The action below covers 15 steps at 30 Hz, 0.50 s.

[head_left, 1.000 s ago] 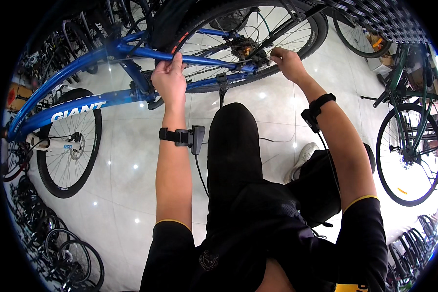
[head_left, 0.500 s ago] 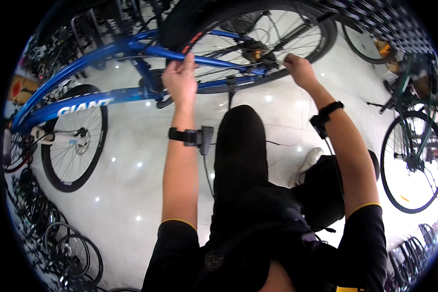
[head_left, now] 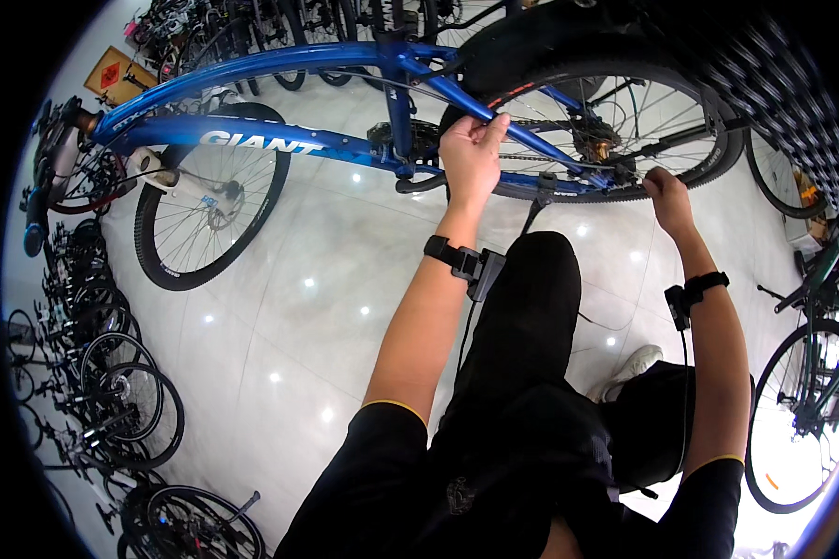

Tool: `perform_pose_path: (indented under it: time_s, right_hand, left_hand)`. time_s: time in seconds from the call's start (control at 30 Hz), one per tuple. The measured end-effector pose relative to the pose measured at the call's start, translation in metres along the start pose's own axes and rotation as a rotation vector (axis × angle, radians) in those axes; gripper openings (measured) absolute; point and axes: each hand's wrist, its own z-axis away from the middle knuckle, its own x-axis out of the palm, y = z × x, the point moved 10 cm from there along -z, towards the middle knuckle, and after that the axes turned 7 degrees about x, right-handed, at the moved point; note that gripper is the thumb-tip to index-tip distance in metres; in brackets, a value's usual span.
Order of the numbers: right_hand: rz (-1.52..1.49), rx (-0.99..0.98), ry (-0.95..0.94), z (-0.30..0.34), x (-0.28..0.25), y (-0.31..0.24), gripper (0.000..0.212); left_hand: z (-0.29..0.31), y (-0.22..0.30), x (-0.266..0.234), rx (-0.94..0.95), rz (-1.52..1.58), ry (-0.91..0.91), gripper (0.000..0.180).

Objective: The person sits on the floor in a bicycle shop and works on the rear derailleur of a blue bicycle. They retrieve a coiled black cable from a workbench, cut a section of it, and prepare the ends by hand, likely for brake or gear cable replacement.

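A blue bicycle (head_left: 354, 155) stands side-on before me, its rear wheel (head_left: 722, 158) to the right. My left hand (head_left: 472, 158) is at the slanting blue seat stay (head_left: 541, 142), thumb and forefinger pinched together against it. Whether they grip the tube or a thin cable along it cannot be made out. Just right of the rear sprockets (head_left: 598, 140) and axle, my right hand (head_left: 669, 197) has its fingertips closed together; anything between them is too small to see. Below the chainstay, a kickstand (head_left: 534, 212) reaches down toward the floor.
The bicycle's front wheel (head_left: 213, 197) is turned at the left, near its handlebar grip (head_left: 34, 235). Rows of parked bicycles (head_left: 126, 391) line the left side and the back. Another bicycle (head_left: 806, 410) stands at the right. My bent knee (head_left: 543, 270) is close below the rear wheel.
My view has swung left, so the bicycle and both hands appear farther right and more of the front end shows. Both hands keep about the same places on the bicycle, fingers still closed.
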Motion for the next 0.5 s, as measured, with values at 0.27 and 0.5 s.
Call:
perform_pose_path:
  time_s: [0.27, 0.5]
  right_hand:
    - [-0.073, -0.034, 0.001, 0.003, 0.002, 0.012, 0.015]
    - [-0.059, -0.040, -0.010, 0.005, 0.005, -0.003, 0.017]
  left_hand:
    - [0.001, 0.005, 0.005, 0.022, -0.101, 0.007, 0.019]
    - [0.002, 0.003, 0.002, 0.001, -0.085, 0.045, 0.021]
